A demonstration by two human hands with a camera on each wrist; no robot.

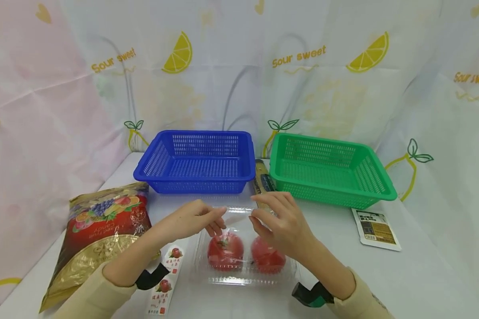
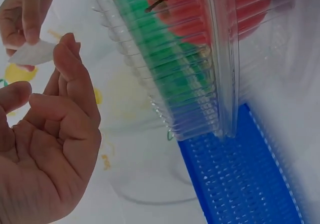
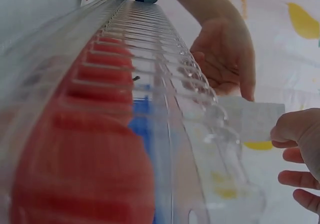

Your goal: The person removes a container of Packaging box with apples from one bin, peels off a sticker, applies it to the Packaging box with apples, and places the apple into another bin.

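A clear plastic clamshell box [image 1: 227,281] stands in front of the person, with a red apple [image 1: 225,253] at left and a second red apple [image 1: 268,259] at right inside. Above its back part, the right hand [image 1: 283,223] pinches a small whitish label [image 3: 260,119] between thumb and finger. The left hand [image 1: 193,219] faces it over the box's left side, fingers loosely bent. In the left wrist view a left fingertip [image 2: 66,43] overlaps the label's edge. A strip of apple stickers [image 1: 165,279] lies on the table left of the box, below the left forearm.
Behind the box stand a blue basket [image 1: 199,186] and a green basket [image 1: 327,192], with a partly hidden yellowish packet [image 1: 262,177] between them. A large red-and-gold candy bag [image 1: 104,235] lies at left. A small flat packet [image 1: 376,229] lies at right.
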